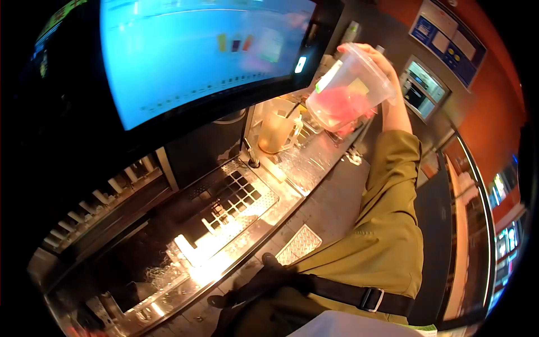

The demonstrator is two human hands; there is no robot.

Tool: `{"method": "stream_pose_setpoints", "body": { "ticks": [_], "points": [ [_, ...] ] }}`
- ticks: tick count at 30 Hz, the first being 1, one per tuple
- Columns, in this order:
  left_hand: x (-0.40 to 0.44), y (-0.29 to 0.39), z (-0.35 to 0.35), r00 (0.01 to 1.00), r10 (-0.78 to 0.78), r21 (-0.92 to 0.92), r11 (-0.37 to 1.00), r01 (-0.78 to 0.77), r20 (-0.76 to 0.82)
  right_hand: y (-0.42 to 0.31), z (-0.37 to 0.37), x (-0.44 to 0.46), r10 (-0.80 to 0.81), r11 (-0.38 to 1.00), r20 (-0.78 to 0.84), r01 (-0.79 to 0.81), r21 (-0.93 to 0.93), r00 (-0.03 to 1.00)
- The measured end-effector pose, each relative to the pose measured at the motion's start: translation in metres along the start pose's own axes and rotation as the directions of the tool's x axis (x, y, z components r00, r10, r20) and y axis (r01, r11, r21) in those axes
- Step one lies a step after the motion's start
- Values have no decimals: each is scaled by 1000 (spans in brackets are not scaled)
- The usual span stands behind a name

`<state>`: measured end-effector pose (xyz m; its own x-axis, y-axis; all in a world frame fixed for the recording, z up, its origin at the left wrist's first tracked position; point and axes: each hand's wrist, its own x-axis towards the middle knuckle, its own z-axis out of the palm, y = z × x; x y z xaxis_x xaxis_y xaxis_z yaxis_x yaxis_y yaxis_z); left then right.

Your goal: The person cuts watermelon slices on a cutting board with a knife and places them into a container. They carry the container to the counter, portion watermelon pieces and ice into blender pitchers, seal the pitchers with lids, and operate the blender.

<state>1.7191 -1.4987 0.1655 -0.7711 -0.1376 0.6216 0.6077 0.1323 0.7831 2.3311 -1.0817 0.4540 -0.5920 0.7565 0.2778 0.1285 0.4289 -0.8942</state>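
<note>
My right hand (pixel 376 59), at the end of an olive sleeve, is closed on a clear plastic container (pixel 351 90) at the upper right. The container is tilted, with pink contents (pixel 338 105) in its lower part and a pale label on its side. Its wide rim is near my fingers, and part of the hand is hidden behind it. Below and to the left, a cloudy pitcher (pixel 273 132) with a dark utensil in it stands on the metal counter (pixel 306 160). My left hand cannot be made out.
A large lit screen (pixel 185 56) hangs over the counter at the upper left. Below are a black grid (pixel 242 188) and a dark sink (pixel 140 264) with brightly lit metal edges. Pale handles line the left. A reddish patch at the bottom left edge is unclear.
</note>
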Motion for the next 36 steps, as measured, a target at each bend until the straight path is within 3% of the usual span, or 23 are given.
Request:
{"method": "stream_pose_setpoints", "body": {
  "ticks": [1,2,4,5,6,8,9,11,13,14,17,19,24,25,27,28,29,30,31,33,34,36],
  "points": [
    [-20,11,15,981,-59,104,994,41,182,5,-17,12,33,999,68,-33,-9,997],
    [-60,67,43,957,-209,-128,963,237,202,-10,2,13,96,986,-42,-100,-133,995],
    [-132,128,83,908,-64,-382,893,237,414,-17,13,4,132,945,-161,-173,-278,978],
    [-165,164,97,817,18,-377,893,246,576,-17,13,-1,109,928,-203,-173,-331,973],
    [-197,198,116,763,248,-452,890,65,597,-13,10,-9,106,942,-180,-157,-296,978],
    [-244,262,144,545,331,-546,784,296,770,-14,7,-22,184,961,-179,-215,-173,967],
    [-260,283,161,496,470,-643,718,265,730,-18,2,-24,237,965,-161,-252,-77,958],
    [-280,333,177,450,523,-687,601,408,724,-6,-19,-17,188,982,-98,-186,28,977],
    [-288,362,186,462,542,-712,537,452,702,-10,-23,-21,151,974,2,-149,168,989],
    [-288,374,190,475,517,-701,547,457,712,-9,-27,-19,153,972,87,-166,167,984],
    [-271,409,202,534,430,-683,516,517,728,-2,-33,-15,118,969,109,-138,203,987],
    [-245,435,215,482,446,-657,503,561,754,-1,-32,-12,129,952,155,-166,256,979],
    [-228,506,205,334,222,-400,577,712,916,-4,-1,-37,35,912,193,-110,395,980],
    [-225,499,217,353,240,-426,569,704,904,1,0,-39,-18,913,245,-84,400,969],
    [-208,494,225,252,158,-297,486,822,955,-2,-13,-46,-17,938,447,-140,316,895],
    [-195,490,230,191,126,-228,467,854,974,-3,-27,-58,-55,975,386,-34,220,921],
    [-179,486,229,65,205,-167,530,832,977,2,-45,-70,-105,990,324,69,121,940],
    [-171,489,221,75,215,-199,647,736,974,31,-70,-71,-243,970,203,243,28,949],
    [-167,493,215,83,228,-229,743,629,970,56,-91,-75,-218,971,92,206,124,972],
    [-157,490,225,133,356,-354,678,645,925,134,-120,-76,-132,925,-71,149,351,989],
    [-152,489,226,-10,322,-178,548,817,947,168,-118,-80,-57,930,-150,107,353,987],
    [-142,481,237,-1,421,-276,597,753,907,232,-108,-87,79,893,-78,-36,448,994]
  ]
}}
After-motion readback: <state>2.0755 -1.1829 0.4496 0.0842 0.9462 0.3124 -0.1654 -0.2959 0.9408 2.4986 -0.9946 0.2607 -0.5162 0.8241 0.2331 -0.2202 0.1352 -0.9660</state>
